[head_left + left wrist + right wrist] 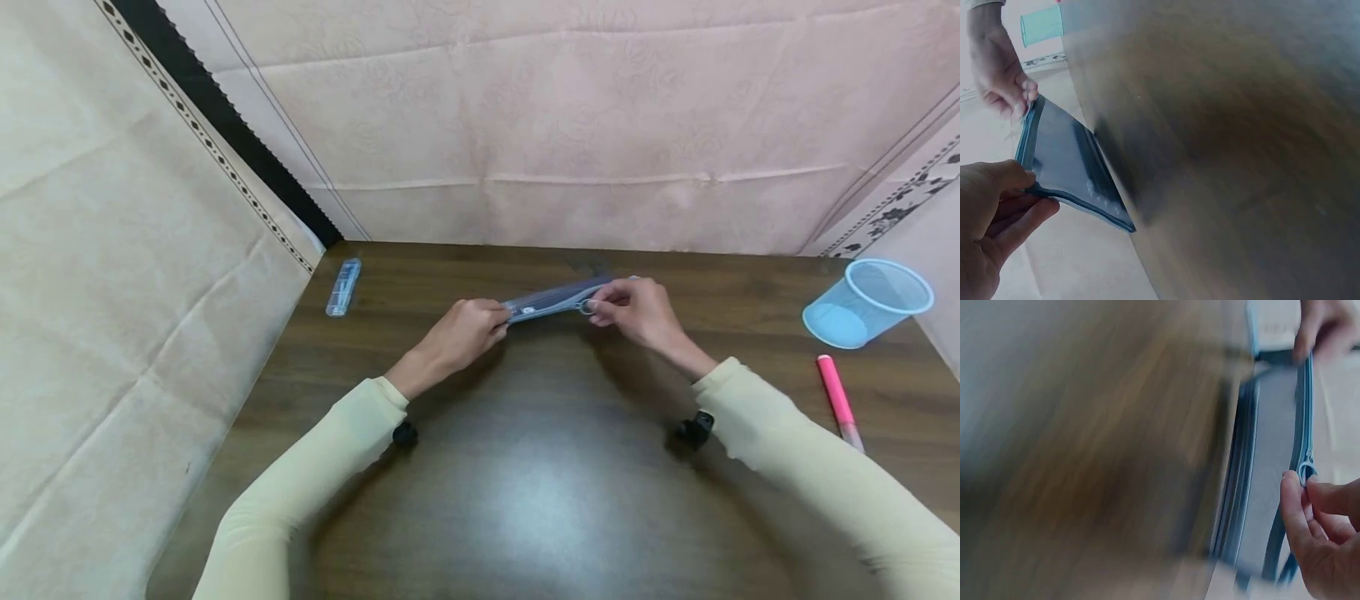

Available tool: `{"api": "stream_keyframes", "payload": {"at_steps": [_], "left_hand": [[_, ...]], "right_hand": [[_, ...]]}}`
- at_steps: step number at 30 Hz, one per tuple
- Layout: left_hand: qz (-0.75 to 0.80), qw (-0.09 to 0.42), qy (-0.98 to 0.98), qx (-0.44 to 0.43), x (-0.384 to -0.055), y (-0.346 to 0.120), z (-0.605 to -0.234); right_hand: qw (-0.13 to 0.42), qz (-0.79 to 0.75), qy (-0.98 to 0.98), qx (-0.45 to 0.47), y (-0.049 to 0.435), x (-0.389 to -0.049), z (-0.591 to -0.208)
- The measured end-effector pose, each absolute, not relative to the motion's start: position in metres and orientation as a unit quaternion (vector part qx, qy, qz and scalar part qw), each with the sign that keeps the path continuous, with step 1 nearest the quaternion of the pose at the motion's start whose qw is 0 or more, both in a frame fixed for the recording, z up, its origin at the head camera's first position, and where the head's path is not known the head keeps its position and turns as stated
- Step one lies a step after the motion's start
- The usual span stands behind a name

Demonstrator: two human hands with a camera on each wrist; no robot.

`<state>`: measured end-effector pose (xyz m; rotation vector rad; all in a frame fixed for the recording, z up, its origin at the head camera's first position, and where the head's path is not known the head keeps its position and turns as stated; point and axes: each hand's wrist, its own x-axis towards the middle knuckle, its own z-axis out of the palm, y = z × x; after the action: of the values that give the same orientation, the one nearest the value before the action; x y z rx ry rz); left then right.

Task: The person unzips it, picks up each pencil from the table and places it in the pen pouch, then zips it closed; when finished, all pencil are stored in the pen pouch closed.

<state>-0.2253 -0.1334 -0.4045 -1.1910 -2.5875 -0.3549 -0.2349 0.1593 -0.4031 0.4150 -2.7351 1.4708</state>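
Observation:
In the head view, a see-through zip pouch (551,303) with blue edging is held above the far middle of the wooden table. My left hand (467,332) pinches its left end; the left wrist view shows the thumb and fingers on the corner of the pouch (1063,147). At the other end is my right hand (636,312). Its thumb and fingertips pinch the ring-shaped zipper pull (1305,472), seen in the right wrist view on the blue zipper. The pull sits near the right end of the zipper. What lies inside the pouch is unclear.
A translucent blue cup (866,304) stands at the table's right side, with a pink marker (836,392) lying in front of it. Toward the far left corner lies a slim light-blue item (343,287). Pale cloth (562,125) hangs behind the table.

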Motion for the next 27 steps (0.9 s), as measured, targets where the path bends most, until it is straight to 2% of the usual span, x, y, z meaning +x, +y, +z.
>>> {"api": "stream_keyframes", "payload": {"at_steps": [6,9,18,22,27], "left_hand": [[-0.124,0.090,-0.902,-0.403,-0.219,-0.150,-0.407],[-0.104,0.060,-0.905,-0.408,-0.218,-0.154,-0.408],[0.015,-0.018,-0.897,-0.442,-0.228,-0.150,-0.409],[0.092,0.000,-0.877,-0.471,-0.223,-0.150,-0.414],[0.151,0.046,-0.868,-0.470,-0.211,-0.151,-0.421]], "right_hand": [[0.030,0.421,-0.900,0.106,0.209,-0.233,-0.404],[0.023,0.390,-0.915,0.098,0.223,-0.223,-0.405],[-0.107,0.394,-0.907,0.101,0.229,-0.184,-0.412],[-0.145,0.379,-0.908,0.104,0.226,-0.176,-0.421],[-0.149,0.368,-0.909,0.125,0.226,-0.171,-0.429]]}}
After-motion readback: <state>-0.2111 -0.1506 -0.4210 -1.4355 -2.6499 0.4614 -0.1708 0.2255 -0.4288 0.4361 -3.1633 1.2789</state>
